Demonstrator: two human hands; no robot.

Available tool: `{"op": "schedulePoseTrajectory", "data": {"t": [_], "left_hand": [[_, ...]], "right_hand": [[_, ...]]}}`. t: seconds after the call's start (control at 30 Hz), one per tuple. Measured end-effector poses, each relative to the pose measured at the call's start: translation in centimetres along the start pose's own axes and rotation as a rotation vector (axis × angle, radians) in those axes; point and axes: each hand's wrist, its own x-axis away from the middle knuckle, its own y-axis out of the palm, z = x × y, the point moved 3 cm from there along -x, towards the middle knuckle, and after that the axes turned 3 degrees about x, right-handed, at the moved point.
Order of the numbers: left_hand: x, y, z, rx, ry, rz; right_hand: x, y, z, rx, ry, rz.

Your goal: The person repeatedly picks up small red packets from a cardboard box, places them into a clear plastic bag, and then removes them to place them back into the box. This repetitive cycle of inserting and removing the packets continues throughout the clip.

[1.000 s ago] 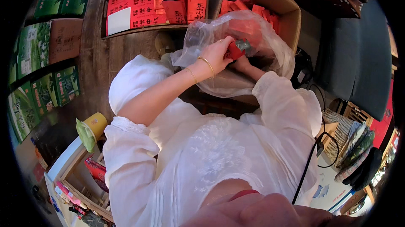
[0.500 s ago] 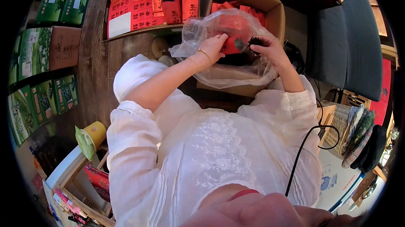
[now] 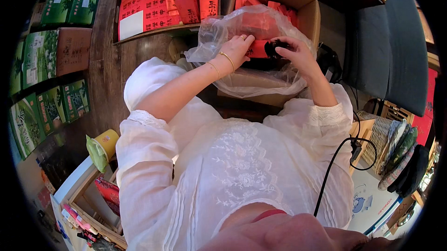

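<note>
My left hand (image 3: 236, 53) is closed on a small red packet (image 3: 259, 49), thumb below and fingers above. The packet lies on its side with its mouth toward my right hand (image 3: 300, 57). Between the right thumb and fingers is a dark clump of what look like dried leaves (image 3: 270, 48), right at the packet's mouth. How much of it is inside I cannot tell. Both hands are over a clear plastic bag (image 3: 209, 32), which is spread open across a cardboard box (image 3: 306, 11). More dark stuff shows in the bag below the packet.
Red packets (image 3: 279, 8) lie loose in the box's far part. To its left, a shallow carton (image 3: 163, 34) holds rows of similar packets (image 3: 186, 6). Green boxes (image 3: 39, 57) are stacked far left. A dark grey seat (image 3: 386, 55) stands at right, beside a wicker basket (image 3: 375, 130).
My right hand has brought the dark clump left, against the packet's mouth. The packet's grey opening, visible before, is now covered. My left hand keeps its hold.
</note>
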Motion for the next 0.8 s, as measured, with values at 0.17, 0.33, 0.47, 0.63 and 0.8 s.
{"op": "schedulePoseTrajectory", "data": {"t": [0.17,0.33,0.47,0.63,0.8], "left_hand": [[0.0,0.3,-0.3,-0.005,0.008,0.005],[-0.1,0.4,-0.2,-0.010,-0.009,-0.005],[-0.1,0.5,-0.3,0.010,-0.014,-0.005],[-0.1,0.8,-0.5,0.021,-0.008,-0.003],[-0.2,1.0,-0.5,0.027,-0.032,-0.017]], "right_hand": [[0.2,-0.1,-0.2,-0.038,0.046,0.001],[0.5,0.3,-0.8,-0.077,0.098,-0.022],[0.7,0.4,-0.9,-0.116,0.095,-0.033],[0.8,0.3,-0.9,-0.110,0.091,-0.062],[0.8,0.2,-0.7,-0.078,0.131,-0.133]]}}
